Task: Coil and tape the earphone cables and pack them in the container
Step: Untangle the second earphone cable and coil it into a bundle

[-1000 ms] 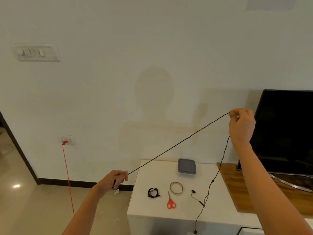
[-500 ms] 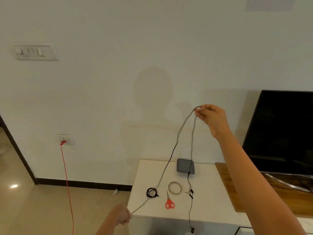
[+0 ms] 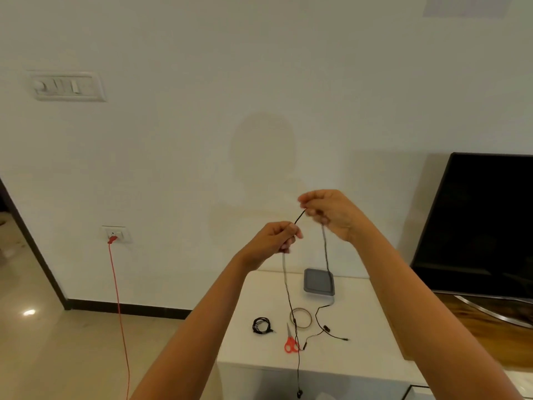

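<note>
1. Both hands were raised in front of the wall, above the white table (image 3: 360,327), close together but not touching.
2. The left hand (image 3: 274,241) was closed in a pinch on the black cable (image 3: 300,217), thumb and forefinger pressed on it.
3. The right hand (image 3: 331,215), slightly higher, was also closed on the cable, fingertips pinched together.
4. A short stretch of cable ran slanting between the two pinches.
5. From the left hand one length hung straight down, crossed the tape ring (image 3: 300,318) in view, and passed the table's front edge, ending in an earbud (image 3: 299,394) dangling below it.
6. From the right hand the other length dropped in front of the grey container (image 3: 319,281), then lay in loose bends on the tabletop right of the tape.
7. The container sat lid-on near the back of the table, by the wall.
8. A second earphone (image 3: 262,325), already coiled, lay left of the tape.
9. Red-handled scissors (image 3: 291,340) lay just in front of the tape, between the coil and the loose cable.
10. A dark screen (image 3: 484,223) stood to the right on a wooden top.
11. A red cord (image 3: 118,298) hung from a wall socket on the left.
</note>
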Demonstrator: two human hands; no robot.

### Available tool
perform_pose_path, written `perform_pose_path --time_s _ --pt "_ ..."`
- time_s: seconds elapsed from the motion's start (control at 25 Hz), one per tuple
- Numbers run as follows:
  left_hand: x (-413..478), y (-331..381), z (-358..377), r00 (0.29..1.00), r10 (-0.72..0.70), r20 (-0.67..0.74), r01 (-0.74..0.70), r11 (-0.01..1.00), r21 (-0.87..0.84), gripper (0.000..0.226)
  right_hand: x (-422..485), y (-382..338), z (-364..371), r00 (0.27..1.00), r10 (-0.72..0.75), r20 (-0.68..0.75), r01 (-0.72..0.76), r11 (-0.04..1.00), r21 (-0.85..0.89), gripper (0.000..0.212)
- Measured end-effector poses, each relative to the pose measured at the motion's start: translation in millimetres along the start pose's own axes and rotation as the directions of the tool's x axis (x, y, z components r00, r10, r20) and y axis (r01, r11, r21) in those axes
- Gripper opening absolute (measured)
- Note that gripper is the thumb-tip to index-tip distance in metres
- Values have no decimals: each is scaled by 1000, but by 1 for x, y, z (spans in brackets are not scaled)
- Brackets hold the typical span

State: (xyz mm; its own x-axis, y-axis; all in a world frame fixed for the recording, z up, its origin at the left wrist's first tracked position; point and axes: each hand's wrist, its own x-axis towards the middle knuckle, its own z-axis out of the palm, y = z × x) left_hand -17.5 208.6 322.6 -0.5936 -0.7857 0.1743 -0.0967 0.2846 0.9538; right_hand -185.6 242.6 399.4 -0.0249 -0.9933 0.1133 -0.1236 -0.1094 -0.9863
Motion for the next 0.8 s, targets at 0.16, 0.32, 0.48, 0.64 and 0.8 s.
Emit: perform_pose_path --time_s 0.16,0.32,0.48,0.64,0.8 --pt "-17 -40 -26 985 -94 -144 106 992 75 33 -3 -5 -60 720 -566 -403 238 746 -622 30" --pt "-18 -34 -21 973 -79 -218 92 994 52 32 0 19 -63 944 -304 -129 124 687 -716 19" --pt "-3 -2 0 983 -12 -181 33 993 113 34 -9 58 5 966 -18 258 160 823 -544 32" --pt "-9 -9 -14 983 -68 -170 88 990 111 36 -5 68 8 986 -117 121 162 853 -497 16" --pt "-27 -33 -35 991 -99 -89 100 995 5 30 -4 52 -5 980 -197 -40 150 847 -510 21"
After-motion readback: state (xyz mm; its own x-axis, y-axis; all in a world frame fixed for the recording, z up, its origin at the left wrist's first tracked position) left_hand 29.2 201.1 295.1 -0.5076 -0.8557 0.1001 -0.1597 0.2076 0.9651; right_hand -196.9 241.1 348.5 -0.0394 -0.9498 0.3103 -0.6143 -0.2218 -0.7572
